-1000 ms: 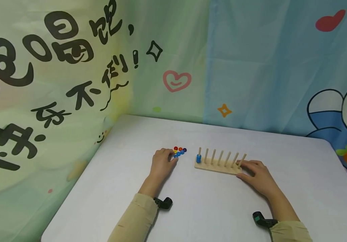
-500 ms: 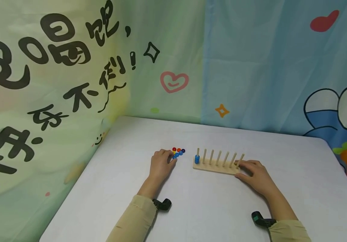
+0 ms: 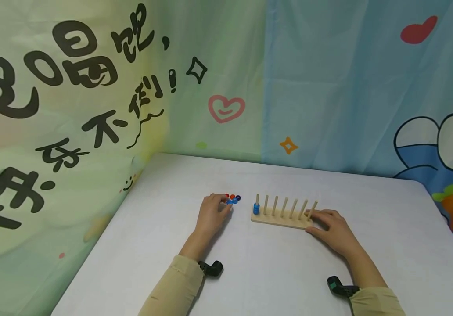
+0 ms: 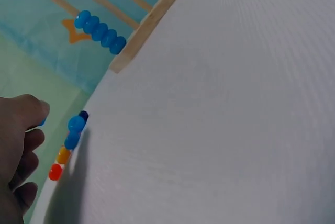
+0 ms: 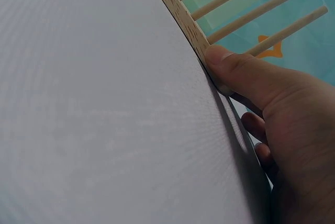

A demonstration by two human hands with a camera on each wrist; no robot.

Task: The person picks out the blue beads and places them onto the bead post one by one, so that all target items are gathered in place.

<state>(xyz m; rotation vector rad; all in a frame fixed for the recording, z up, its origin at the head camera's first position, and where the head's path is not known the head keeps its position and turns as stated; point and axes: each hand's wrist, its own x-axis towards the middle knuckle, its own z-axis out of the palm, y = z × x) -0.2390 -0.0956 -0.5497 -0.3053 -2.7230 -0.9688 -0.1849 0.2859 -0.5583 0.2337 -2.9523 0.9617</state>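
Note:
My left hand [image 3: 212, 213] is raised slightly beside a small cluster of beads, pinching a blue bead [image 4: 42, 122] between thumb and fingers; most of that bead is hidden. Round loose beads lie close by: blue [image 4: 76, 124], orange [image 4: 63, 155], red [image 4: 55, 172] and dark purple [image 3: 238, 198]. To their right stands a wooden peg board [image 3: 279, 221] with a row of upright pegs. Several blue beads [image 4: 100, 31] are stacked on its leftmost peg. My right hand [image 3: 335, 228] grips the board's right end, its thumb [image 5: 225, 59] against the front edge.
A white table [image 3: 258, 272] lies under everything. Printed curtains [image 3: 218, 57] with lettering and cartoon shapes hang behind it and along its left side. A black wrist camera [image 3: 212, 268] sits on the left wrist, and another camera [image 3: 341, 287] on the right.
My left hand has lifted a little from the cluster, with a blue bead now between its fingertips. The right hand stays on the board's end. The head view has shifted slightly.

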